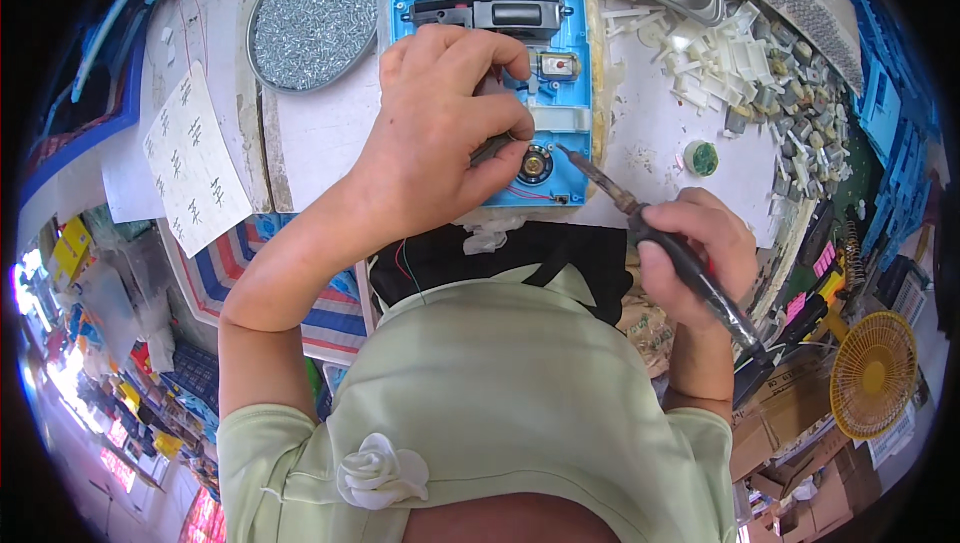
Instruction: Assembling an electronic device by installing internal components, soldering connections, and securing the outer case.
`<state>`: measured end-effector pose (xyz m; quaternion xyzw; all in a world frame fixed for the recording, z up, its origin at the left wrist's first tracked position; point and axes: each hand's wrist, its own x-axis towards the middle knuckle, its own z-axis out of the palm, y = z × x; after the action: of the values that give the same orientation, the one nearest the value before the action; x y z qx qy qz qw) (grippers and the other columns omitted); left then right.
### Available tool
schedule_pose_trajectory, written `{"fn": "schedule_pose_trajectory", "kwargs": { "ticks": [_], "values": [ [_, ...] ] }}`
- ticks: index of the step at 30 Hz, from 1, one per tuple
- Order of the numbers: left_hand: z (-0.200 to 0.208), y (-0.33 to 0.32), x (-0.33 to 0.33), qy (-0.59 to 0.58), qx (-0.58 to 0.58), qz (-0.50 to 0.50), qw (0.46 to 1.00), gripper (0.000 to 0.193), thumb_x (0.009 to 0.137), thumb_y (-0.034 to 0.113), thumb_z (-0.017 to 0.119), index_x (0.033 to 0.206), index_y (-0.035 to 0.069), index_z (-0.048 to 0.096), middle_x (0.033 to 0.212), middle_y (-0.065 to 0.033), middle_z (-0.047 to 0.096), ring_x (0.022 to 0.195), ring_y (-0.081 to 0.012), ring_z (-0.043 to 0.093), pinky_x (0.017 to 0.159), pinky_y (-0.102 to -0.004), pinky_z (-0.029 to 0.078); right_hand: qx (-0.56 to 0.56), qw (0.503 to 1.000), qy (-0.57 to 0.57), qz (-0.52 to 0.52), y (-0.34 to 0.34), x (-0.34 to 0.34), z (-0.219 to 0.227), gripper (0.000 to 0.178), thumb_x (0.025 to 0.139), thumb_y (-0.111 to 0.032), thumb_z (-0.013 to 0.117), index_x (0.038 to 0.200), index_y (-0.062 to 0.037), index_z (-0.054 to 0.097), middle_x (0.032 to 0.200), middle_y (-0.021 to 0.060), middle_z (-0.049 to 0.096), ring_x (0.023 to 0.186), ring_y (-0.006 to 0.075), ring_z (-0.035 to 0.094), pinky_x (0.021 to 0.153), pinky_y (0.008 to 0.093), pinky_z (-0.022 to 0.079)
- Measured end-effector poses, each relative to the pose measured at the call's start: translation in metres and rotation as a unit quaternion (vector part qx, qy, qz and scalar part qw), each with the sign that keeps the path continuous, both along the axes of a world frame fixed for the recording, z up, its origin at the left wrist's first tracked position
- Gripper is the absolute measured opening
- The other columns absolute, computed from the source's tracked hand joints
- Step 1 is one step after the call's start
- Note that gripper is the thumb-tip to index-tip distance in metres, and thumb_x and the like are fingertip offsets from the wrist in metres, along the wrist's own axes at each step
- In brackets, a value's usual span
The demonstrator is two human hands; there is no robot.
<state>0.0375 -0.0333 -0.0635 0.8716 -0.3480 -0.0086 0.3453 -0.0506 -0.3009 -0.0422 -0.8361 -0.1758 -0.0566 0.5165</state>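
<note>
A blue plastic housing (570,35) lies on the table in front of me, with a black compartment part (520,13) at its far end. My left hand (440,128) arches over its left side. The fingers are curled and pinched around a dark piece (490,151), mostly hidden by them. In my right hand (705,243) is a soldering iron (690,268), gripped by its black handle. Its tip is just beside a small round speaker (536,165) with red wires at the near end of the housing. Farther up sits a small motor (558,67) in a metal case.
A round tray (255,28) full of small screws stands at the far left. White plastic pieces (735,53) and small motor-like parts (800,128) are heaped at the right. A green-topped little tub (701,158) stands nearer. Handwritten paper (197,163) lies left; a yellow fan (873,375) stands lower right.
</note>
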Motion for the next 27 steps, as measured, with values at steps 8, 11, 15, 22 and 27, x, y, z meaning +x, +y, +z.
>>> {"fn": "schedule_pose_trajectory", "kwargs": {
  "ticks": [8, 11, 15, 22, 27],
  "values": [
    [0.001, 0.002, 0.001, -0.010, 0.006, -0.018, 1.000, 0.020, 0.069, 0.009, 0.079, 0.086, 0.014, 0.071, 0.118, -0.0033, 0.060, 0.107, -0.0271, 0.053, 0.095, -0.0435, 0.036, -0.013, 0.999, -0.035, 0.040, 0.007, 0.006, -0.007, 0.025, 0.080, -0.009, 0.075, 0.102, 0.0021, 0.068, 0.067, 0.0074, 0.060, 0.052, 0.0152, 0.049, 0.047, 0.0285, 0.034],
    [0.001, 0.002, 0.001, -0.010, 0.009, -0.018, 1.000, 0.019, 0.069, 0.009, 0.080, 0.086, 0.014, 0.071, 0.119, -0.0033, 0.060, 0.106, -0.0269, 0.053, 0.095, -0.0435, 0.036, -0.009, 1.000, -0.014, 0.022, 0.009, 0.006, -0.004, 0.026, 0.075, -0.005, 0.077, 0.100, -0.0034, 0.072, 0.066, 0.0050, 0.061, 0.051, 0.0193, 0.052, 0.048, 0.0316, 0.040],
    [0.000, 0.002, 0.000, -0.003, 0.008, -0.021, 1.000, 0.019, 0.069, 0.010, 0.080, 0.085, 0.015, 0.072, 0.119, -0.0033, 0.060, 0.105, -0.0268, 0.053, 0.095, -0.0436, 0.035, -0.014, 1.000, -0.007, 0.024, 0.011, 0.006, -0.004, 0.026, 0.075, -0.005, 0.077, 0.100, -0.0038, 0.072, 0.065, 0.0047, 0.060, 0.051, 0.0194, 0.052, 0.048, 0.0318, 0.040],
    [0.000, 0.003, 0.001, -0.009, 0.007, -0.026, 1.000, 0.019, 0.069, 0.010, 0.079, 0.085, 0.016, 0.072, 0.119, -0.0032, 0.061, 0.105, -0.0264, 0.054, 0.096, -0.0437, 0.035, -0.016, 1.000, 0.021, 0.009, 0.012, 0.006, -0.001, 0.024, 0.076, -0.006, 0.078, 0.100, -0.0033, 0.071, 0.065, 0.0048, 0.059, 0.051, 0.0175, 0.053, 0.048, 0.0298, 0.040],
    [0.000, 0.004, 0.001, -0.011, 0.011, -0.029, 0.999, 0.019, 0.069, 0.010, 0.079, 0.085, 0.016, 0.072, 0.120, -0.0031, 0.061, 0.105, -0.0266, 0.054, 0.096, -0.0438, 0.035, 0.019, 0.998, 0.050, -0.030, 0.015, 0.003, -0.002, 0.024, 0.078, -0.006, 0.079, 0.100, -0.0023, 0.071, 0.066, 0.0040, 0.060, 0.051, 0.0132, 0.053, 0.047, 0.0265, 0.038]
  ]
}}
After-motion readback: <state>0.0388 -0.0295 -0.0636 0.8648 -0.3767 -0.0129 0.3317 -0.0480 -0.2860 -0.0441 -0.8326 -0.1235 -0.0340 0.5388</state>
